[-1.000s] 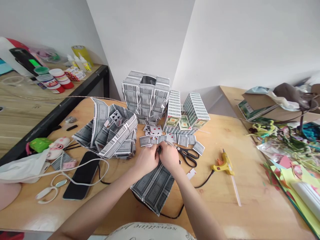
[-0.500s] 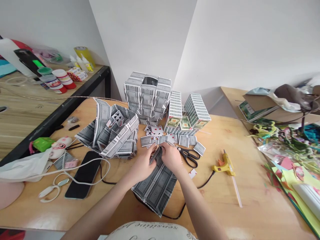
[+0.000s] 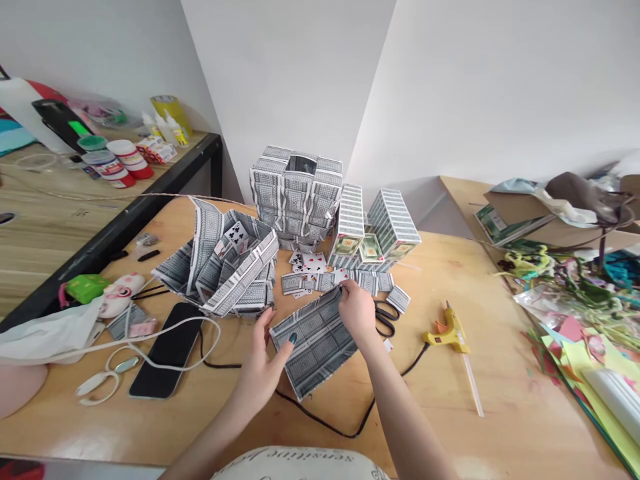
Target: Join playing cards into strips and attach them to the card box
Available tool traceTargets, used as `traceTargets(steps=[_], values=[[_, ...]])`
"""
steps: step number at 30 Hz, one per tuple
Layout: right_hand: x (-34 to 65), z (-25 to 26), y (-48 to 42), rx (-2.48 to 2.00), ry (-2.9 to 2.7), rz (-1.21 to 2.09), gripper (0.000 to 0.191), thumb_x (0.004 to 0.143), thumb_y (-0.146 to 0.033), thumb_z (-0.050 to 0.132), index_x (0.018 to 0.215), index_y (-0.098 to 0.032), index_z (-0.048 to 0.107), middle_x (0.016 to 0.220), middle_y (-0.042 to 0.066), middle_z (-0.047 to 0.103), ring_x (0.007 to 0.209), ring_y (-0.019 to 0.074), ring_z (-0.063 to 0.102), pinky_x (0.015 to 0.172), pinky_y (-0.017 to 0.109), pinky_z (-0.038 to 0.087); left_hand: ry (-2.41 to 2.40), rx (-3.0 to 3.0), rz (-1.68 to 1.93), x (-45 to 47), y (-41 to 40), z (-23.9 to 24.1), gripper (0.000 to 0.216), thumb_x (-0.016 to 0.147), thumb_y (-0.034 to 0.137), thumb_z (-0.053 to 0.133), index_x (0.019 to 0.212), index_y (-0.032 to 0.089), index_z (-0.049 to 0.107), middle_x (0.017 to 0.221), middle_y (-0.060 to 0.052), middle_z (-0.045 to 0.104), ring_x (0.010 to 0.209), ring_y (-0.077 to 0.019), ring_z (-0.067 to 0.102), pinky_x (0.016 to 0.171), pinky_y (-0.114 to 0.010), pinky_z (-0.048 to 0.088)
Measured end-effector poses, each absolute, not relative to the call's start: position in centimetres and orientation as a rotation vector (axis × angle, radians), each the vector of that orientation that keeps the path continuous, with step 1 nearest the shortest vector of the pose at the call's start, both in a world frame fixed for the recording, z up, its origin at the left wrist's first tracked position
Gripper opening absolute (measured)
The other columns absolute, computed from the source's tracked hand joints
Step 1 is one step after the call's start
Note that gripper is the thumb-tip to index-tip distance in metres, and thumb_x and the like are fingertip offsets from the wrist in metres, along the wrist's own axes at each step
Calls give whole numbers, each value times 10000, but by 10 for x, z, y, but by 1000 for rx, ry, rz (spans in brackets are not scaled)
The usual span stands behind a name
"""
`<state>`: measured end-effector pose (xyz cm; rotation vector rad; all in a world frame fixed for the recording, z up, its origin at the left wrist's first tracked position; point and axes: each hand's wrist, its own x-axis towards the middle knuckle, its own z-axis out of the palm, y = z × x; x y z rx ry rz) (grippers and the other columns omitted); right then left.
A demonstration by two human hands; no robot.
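A flat panel of joined playing cards, grey backs up, is lifted and tilted above the wooden table. My left hand grips its near left edge with the thumb on top. My right hand pinches its far right corner. Loose cards lie just behind the panel. A collapsed card structure sits to the left, and a box built of cards stands behind it.
Black scissors and a yellow glue gun with its black cord lie right of my hands. Stacked card packs stand at the back. A black phone and white cable lie left. Coloured paper scraps crowd the right side.
My hands were bunched together at the panel's far end; now they have spread apart, the left to the near edge, and the panel is lifted and turned.
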<state>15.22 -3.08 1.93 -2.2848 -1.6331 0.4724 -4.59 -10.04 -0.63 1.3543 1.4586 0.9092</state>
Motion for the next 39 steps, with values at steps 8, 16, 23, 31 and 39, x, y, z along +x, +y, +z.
traceTargets(steps=[8,16,23,31,39], values=[[192,8,-37,-1895,-1344,807,240,727,-186,499,910,-170,654,858,61,695,814,195,636,757,298,459,1472,1365,974,-31,-71,-17,499,807,176,351,1305,188,337,1370,-82,381,1291,-186,303,1091,-379,194],[210,-12,-40,-1431,-920,1139,394,700,-479,583,923,-168,676,943,80,683,871,225,614,795,352,452,1341,1291,1042,-31,-60,-20,399,788,212,404,1184,209,454,1257,-53,509,1170,-179,459,1010,-324,327],[198,-22,-41,-1383,-917,1165,390,699,-495,587,891,-167,678,867,49,680,846,209,590,761,307,429,1372,1244,1099,-26,-60,-24,291,832,322,421,1095,213,481,1189,-49,543,1131,-189,478,986,-333,340],[199,-29,-41,-1448,-910,1045,357,682,-498,592,790,-166,670,823,33,673,846,197,579,783,289,407,1382,1309,1126,-25,-56,-20,262,865,359,380,1011,201,531,1220,-69,544,1139,-179,482,993,-325,338],[197,-30,-46,-1326,-712,1117,332,629,-471,642,796,-187,601,828,44,686,719,189,613,650,296,457,1302,1257,1092,-36,-58,-15,401,877,397,323,1137,182,540,1279,-66,508,1216,-192,420,1043,-345,289]])
